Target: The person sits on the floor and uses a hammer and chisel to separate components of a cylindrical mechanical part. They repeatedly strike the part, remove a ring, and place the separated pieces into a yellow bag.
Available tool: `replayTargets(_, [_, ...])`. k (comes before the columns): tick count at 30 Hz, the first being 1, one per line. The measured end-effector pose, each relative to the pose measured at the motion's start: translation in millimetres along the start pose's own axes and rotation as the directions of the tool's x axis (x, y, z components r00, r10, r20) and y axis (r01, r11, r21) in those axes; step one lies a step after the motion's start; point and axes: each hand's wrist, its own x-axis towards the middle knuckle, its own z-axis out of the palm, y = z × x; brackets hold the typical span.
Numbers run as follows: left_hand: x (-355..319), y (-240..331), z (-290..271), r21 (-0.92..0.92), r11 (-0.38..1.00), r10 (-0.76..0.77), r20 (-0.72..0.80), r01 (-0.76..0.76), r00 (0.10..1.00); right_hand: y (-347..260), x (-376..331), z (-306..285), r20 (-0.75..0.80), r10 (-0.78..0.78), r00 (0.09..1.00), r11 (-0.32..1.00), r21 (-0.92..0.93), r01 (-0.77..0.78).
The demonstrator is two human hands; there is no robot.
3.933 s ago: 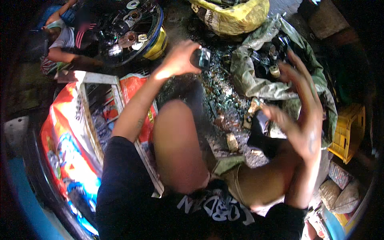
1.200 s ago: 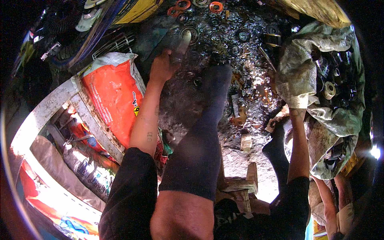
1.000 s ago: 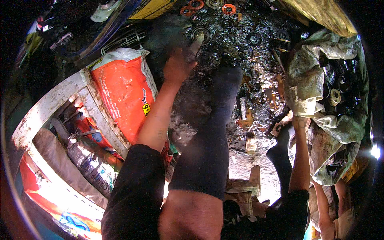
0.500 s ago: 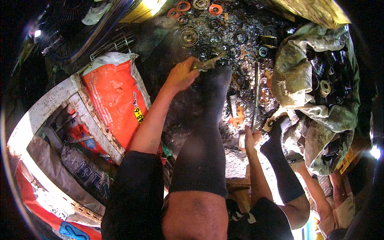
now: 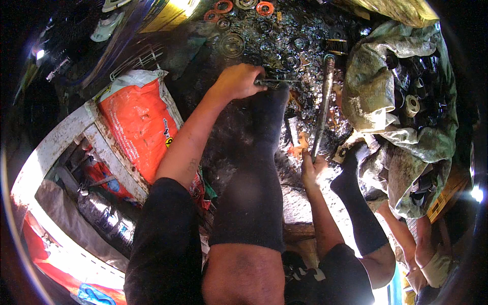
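Note:
My left hand (image 5: 241, 81) is closed on a thin, dark, rough-edged metal piece (image 5: 278, 81), seen nearly edge-on above the toe of my stretched-out leg (image 5: 254, 178) in its black sock. My right hand (image 5: 313, 170) grips the lower end of a long metal bar (image 5: 324, 107), which slants up and away, its far end looking wider. The two held things are apart. Beside the bar lie a threaded metal part (image 5: 293, 129) and an orange-brown scrap (image 5: 301, 146) on the dark, oily ground.
Rings and round metal parts (image 5: 233, 45) litter the far ground. A dirty open sack (image 5: 371, 96) of metal parts stands at right. At left are a red bag (image 5: 134, 122) and a rusty white frame (image 5: 56, 132). Another person's limbs (image 5: 406, 239) show at lower right.
My left hand has turned the metal piece so that it shows edge-on. The bar in my right hand is raised, its far end higher. The view has shifted slightly.

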Motion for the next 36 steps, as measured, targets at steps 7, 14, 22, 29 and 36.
replayTargets(7, [12.7,6.8,-5.2,0.211,0.977,0.022,-0.129,0.005,0.991,-8.3,-7.7,24.7,-0.004,0.067,0.998,0.983,0.169,-0.065])
replayTargets(14, [13.4,1.0,-5.3,0.227,0.974,0.011,-0.123,0.018,0.992,-22.6,-7.5,25.7,0.048,0.053,0.997,0.996,0.074,-0.056])
replayTargets(22, [11.0,-1.3,-4.0,0.231,0.973,0.031,-0.106,-0.006,0.994,-27.2,-6.2,28.3,0.042,0.055,0.998,0.991,0.117,-0.059])
replayTargets(29, [13.4,-0.7,-4.9,0.212,0.977,-0.023,-0.067,0.037,0.998,-23.4,-3.5,22.6,0.085,0.093,0.992,0.995,-0.038,-0.09])
replayTargets(36, [14.5,-4.3,-4.6,0.208,0.978,-0.012,-0.065,0.025,0.998,-20.3,-8.9,28.2,0.119,0.163,0.98,0.981,0.091,-0.174])
